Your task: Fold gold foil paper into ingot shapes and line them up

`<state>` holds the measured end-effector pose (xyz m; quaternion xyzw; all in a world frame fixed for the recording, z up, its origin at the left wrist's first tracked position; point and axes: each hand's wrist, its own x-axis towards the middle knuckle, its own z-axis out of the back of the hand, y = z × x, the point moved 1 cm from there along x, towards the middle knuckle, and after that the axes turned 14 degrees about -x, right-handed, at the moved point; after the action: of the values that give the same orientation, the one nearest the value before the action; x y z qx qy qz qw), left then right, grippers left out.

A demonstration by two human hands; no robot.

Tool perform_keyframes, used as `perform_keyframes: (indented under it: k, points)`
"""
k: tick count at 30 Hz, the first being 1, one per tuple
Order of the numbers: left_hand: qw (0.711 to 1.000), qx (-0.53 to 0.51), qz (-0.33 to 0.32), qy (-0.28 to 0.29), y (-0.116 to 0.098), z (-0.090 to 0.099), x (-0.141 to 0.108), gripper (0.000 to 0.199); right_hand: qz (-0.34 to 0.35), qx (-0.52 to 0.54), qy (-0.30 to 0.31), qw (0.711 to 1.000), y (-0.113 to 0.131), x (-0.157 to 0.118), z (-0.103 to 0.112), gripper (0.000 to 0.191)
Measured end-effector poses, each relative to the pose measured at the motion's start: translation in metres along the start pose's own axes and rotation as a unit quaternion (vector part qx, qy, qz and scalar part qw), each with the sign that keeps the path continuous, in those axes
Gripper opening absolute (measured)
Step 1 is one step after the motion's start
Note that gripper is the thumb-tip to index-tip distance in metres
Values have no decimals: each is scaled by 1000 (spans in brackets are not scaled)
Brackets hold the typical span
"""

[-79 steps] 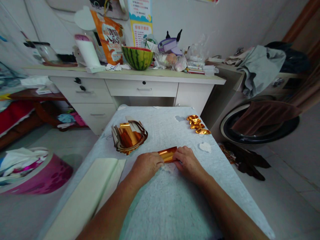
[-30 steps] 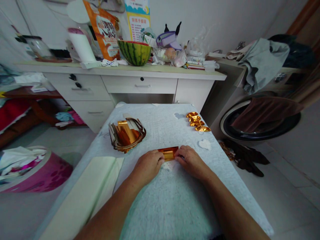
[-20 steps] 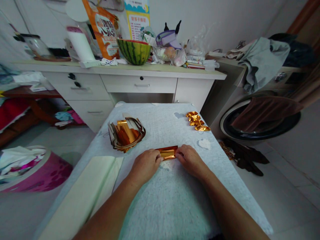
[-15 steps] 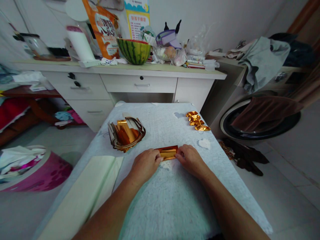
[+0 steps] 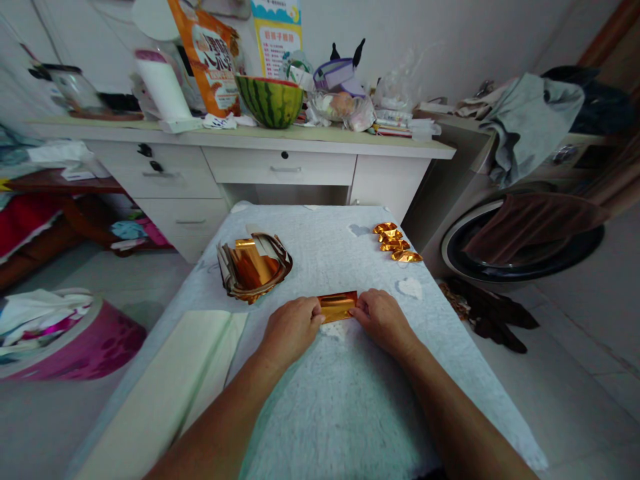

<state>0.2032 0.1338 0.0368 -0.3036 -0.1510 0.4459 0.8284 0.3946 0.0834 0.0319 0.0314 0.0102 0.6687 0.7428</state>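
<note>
A folded strip of gold foil paper (image 5: pixel 338 307) lies between my two hands over the cloth-covered table (image 5: pixel 320 247). My left hand (image 5: pixel 294 327) pinches its left end, and my right hand (image 5: pixel 383 319) grips the right end between thumb and fingers. Beyond my left hand sits a curved stack of gold foil sheets (image 5: pixel 254 265). Several folded gold foil pieces (image 5: pixel 395 245) form a short column near the table's far right edge. To the left of my left forearm, pale folded paper (image 5: pixel 170 373) rests on the table.
Behind the table stands a white cabinet (image 5: pixel 280 165) carrying half a watermelon (image 5: pixel 270 103), an orange bag (image 5: pixel 213 63) and clutter. A washing machine (image 5: pixel 465 167) is at the right, a full pink bin (image 5: pixel 95 343) on the left.
Both hands remain nearly in place on the foil strip. Slightly more of its left part shows beside my left fingers. The camera view has shifted a little.
</note>
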Motion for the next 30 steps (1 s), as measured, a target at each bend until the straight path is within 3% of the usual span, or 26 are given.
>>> perform_keyframes:
  k: [30]
  points:
    - [1000,17,19,12,-3,1,1,4,-16,-14,7,1000,3,-2,2,17]
